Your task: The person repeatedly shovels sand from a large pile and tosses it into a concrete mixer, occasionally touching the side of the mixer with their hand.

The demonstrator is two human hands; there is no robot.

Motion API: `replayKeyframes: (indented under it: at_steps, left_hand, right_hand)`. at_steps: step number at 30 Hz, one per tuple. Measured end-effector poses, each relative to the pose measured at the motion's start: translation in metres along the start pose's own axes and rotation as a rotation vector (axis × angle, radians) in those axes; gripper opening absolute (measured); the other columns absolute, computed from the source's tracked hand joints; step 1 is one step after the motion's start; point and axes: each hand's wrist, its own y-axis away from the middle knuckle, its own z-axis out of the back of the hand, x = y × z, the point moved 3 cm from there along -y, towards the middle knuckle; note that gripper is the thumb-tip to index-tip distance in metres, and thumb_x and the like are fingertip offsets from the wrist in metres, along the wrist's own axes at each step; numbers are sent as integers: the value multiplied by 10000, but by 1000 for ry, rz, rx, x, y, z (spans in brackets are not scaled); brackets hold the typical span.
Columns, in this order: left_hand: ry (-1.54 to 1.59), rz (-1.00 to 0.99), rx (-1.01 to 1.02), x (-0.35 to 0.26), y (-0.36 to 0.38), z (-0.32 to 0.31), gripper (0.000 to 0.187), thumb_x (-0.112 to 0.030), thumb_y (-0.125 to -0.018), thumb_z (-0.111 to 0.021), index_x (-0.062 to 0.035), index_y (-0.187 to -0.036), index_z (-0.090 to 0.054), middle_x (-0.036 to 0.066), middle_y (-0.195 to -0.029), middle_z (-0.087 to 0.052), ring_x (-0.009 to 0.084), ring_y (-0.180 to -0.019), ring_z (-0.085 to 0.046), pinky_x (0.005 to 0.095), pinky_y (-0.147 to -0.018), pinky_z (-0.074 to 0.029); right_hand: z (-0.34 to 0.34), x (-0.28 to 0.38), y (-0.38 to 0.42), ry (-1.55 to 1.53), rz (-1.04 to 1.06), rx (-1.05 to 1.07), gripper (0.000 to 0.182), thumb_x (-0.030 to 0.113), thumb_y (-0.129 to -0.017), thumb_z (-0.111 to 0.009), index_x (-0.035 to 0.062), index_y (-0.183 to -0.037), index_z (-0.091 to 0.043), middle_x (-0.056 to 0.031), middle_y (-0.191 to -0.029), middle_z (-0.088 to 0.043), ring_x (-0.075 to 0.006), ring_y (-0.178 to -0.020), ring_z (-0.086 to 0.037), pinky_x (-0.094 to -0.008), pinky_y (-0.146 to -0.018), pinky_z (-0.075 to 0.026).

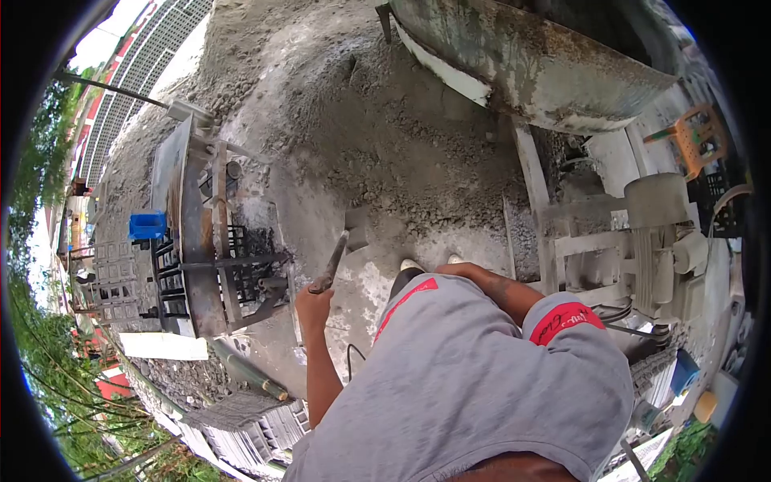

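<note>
Your left hand is gripping the shovel handle, fingers wrapped tight around it, and the blade is resting on the grey mix spread over the ground ahead of you. Your right hand is hiding behind your shirt and bent arm, so I cannot tell what its fingers are doing.

You are bending low over wet, lumpy mix, and your shoes are standing right at its edge; a slip there is looking likely if you are pulling hard one-handed. The blade could also skid sideways toward your feet. The press is sitting close on your left, and a swinging handle could be striking its frame.

The mixer drum is tilting above the pile; its inside is too dark to tell what it is holding. A blue tub is sitting beside the press, contents unseen.
</note>
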Motion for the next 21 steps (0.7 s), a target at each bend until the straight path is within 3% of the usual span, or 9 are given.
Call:
replayKeyframes:
  at_steps: [2,6,10,11,15,21]
  left_hand:
    - [26,-3,-44,0,-5,7,296,-119,-628,-647,-16,-905,-646,133,-707,-626,210,-646,-591,313,-615,-439]
    - [33,16,-80,12,-14,24,273,-113,-632,-625,-30,-890,-663,107,-684,-629,185,-614,-581,299,-597,-440]
    - [194,182,-91,49,-31,30,271,-101,-637,-618,-18,-891,-664,72,-585,-570,158,-496,-533,290,-497,-420]
    - [334,250,-89,43,-30,34,204,-103,-649,-629,6,-820,-657,47,-529,-520,138,-430,-500,277,-424,-392]
    - [413,278,-129,49,-44,47,124,-108,-659,-640,4,-662,-588,36,-497,-496,123,-378,-479,262,-369,-369]
    - [514,275,-95,69,-79,68,152,-122,-681,-647,16,-657,-587,36,-490,-486,126,-358,-464,265,-350,-358]
  right_hand:
    - [5,-15,-15,46,16,36,258,198,-827,-538,37,-1013,-618,-43,-943,-637,-133,-838,-568,-288,-757,-448]
    - [6,-37,-30,90,27,68,256,203,-826,-541,35,-1002,-621,-38,-940,-637,-128,-837,-562,-287,-751,-447]
    - [5,-51,-38,106,13,90,255,208,-825,-545,32,-992,-624,-33,-938,-637,-122,-836,-557,-287,-745,-446]
    - [6,-54,-40,108,13,94,255,210,-825,-546,32,-989,-625,-31,-937,-638,-121,-836,-555,-286,-744,-446]
    - [9,-64,-57,109,31,95,254,215,-824,-550,29,-979,-628,-26,-935,-638,-115,-835,-550,-285,-738,-445]
    - [-1,-40,-77,45,-47,35,232,192,-799,-582,32,-959,-634,4,-867,-640,-74,-767,-536,-264,-698,-450]
